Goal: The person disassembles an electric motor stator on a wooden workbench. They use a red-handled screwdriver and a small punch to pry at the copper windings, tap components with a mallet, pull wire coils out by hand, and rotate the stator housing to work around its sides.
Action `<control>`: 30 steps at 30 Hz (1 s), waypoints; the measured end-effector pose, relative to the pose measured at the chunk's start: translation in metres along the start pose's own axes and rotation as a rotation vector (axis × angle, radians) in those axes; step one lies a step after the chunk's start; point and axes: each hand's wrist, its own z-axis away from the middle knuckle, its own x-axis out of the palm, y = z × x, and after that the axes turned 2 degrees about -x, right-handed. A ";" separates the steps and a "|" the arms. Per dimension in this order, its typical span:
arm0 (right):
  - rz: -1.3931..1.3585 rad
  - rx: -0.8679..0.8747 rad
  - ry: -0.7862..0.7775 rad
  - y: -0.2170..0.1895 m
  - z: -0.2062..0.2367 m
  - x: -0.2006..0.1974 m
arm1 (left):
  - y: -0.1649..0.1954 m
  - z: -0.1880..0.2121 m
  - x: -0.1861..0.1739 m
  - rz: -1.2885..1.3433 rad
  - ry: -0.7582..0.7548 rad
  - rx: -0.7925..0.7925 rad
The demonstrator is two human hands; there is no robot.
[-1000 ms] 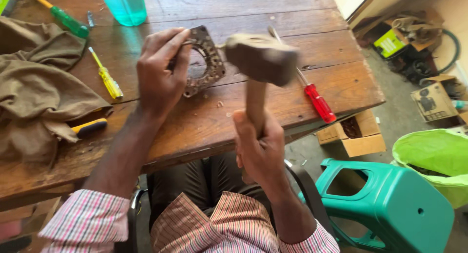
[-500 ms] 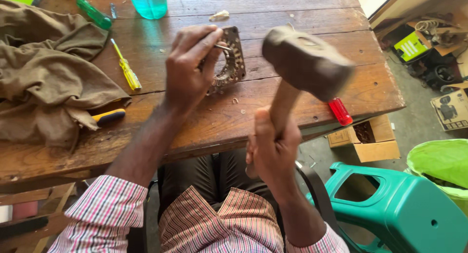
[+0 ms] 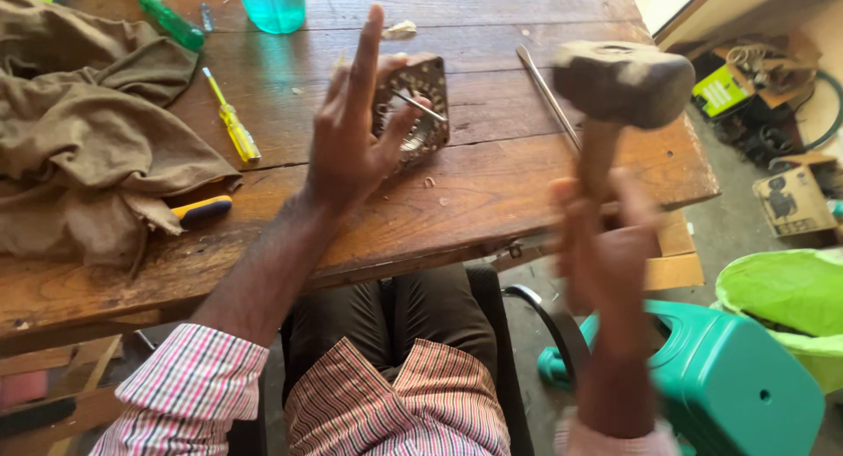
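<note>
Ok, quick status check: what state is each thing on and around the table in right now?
left hand: fingers spread, steadying the metal part
metal part: propped on edge on the table, thin pin against it
right hand: gripping the hammer handle, blurred
hammer: raised above the table edge
yellow screwdriver: lying flat
brown cloth: crumpled
green screwdriver: lying flat

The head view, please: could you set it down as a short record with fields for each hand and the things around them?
left hand: fingers spread, steadying a thin pin on a square metal plate
right hand: blurred, gripping the wooden handle of a raised hammer
surface: wooden table
nearby: yellow screwdriver, green screwdriver, brown cloth, turquoise bottle
beside the table: green plastic stool
</note>
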 end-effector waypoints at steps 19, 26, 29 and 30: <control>0.543 -0.548 -0.137 0.018 -0.069 -0.014 | 0.005 0.007 -0.021 0.056 -0.015 0.129; 0.245 -0.742 -0.218 -0.014 -0.023 0.095 | 0.007 -0.001 -0.036 0.174 -0.225 -0.009; 0.253 -0.781 -0.182 -0.015 -0.024 0.105 | -0.003 -0.014 -0.059 0.061 -0.302 0.057; 0.203 -0.737 -0.205 -0.012 -0.024 0.104 | -0.010 -0.020 -0.069 0.017 -0.338 0.064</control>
